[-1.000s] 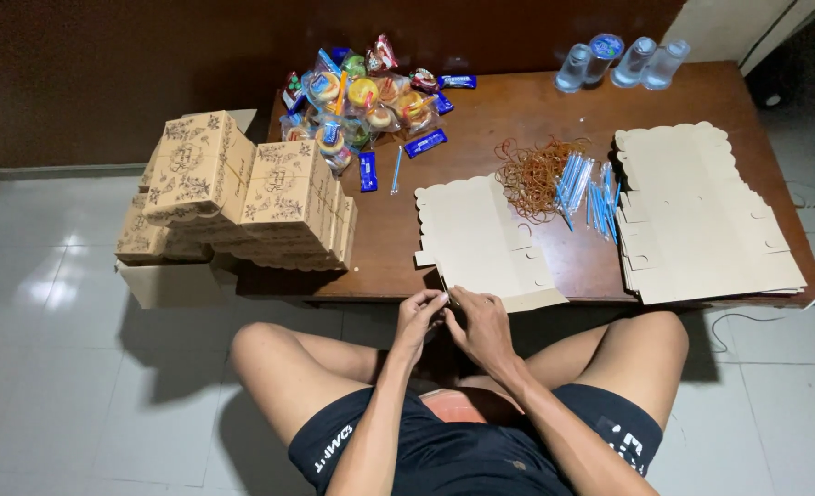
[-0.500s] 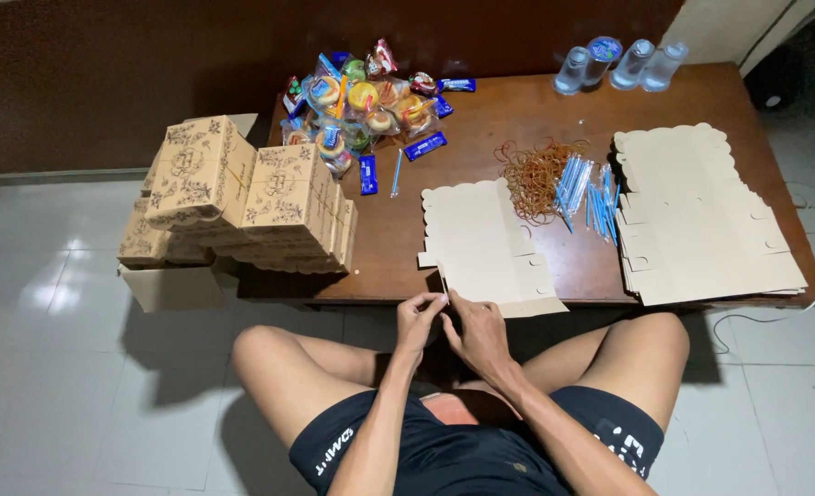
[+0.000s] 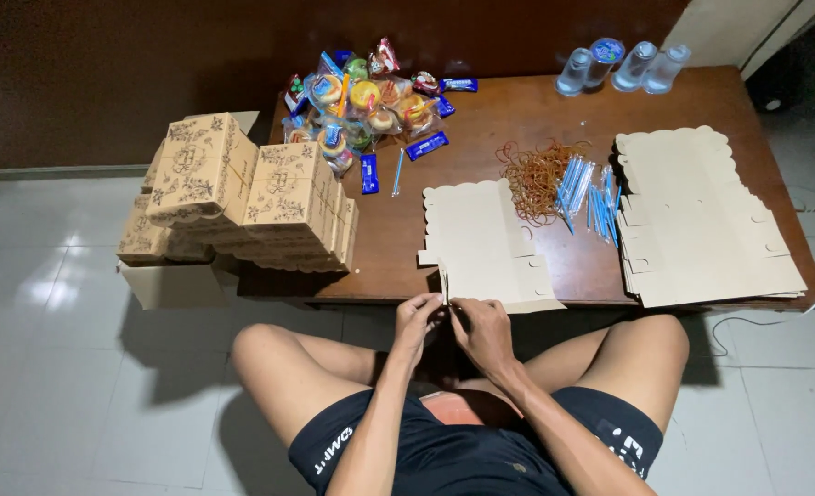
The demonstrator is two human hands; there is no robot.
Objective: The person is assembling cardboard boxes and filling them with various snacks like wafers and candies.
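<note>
Both hands at the near edge of the low brown wooden table (image 3: 509, 138), fingers pinched together on the near flap of the flat, unfolded pale cardboard box blank (image 3: 481, 241). Left hand (image 3: 418, 321) curled, fingertips narrowed onto the flap's left corner; right hand (image 3: 483, 332) just beside it, thumb and forefinger closed on the same edge. Hands touching or nearly so; exact contact between them not clear. Blank lying flat, its near edge overhanging the table edge slightly, above the lap.

Relative to the blank:
- Right, across a bare strip of tabletop: stack of identical flat scalloped-edged cardboard blanks (image 3: 706, 220), reaching to the table's right and near edges.
- Between, further back: tangle of orange-brown rubber bands (image 3: 532, 174), with a loose sheaf of blue-wrapped drinking straws (image 3: 587, 193) touching its right side.
- Far left corner of table: heap of wrapped snacks and small cakes in clear and coloured packets (image 3: 366, 101), a few blue sachets strayed toward the blank.
- Far right: four sealed clear plastic water cups (image 3: 619, 66) in a row at the back edge.
- Left, off the table end: pile of assembled printed tan cardboard boxes (image 3: 242, 193), well apart from the hands.

Open room: bare wood left of the blank and behind it; pale tiled floor (image 3: 77, 367) to the left of the knees.
</note>
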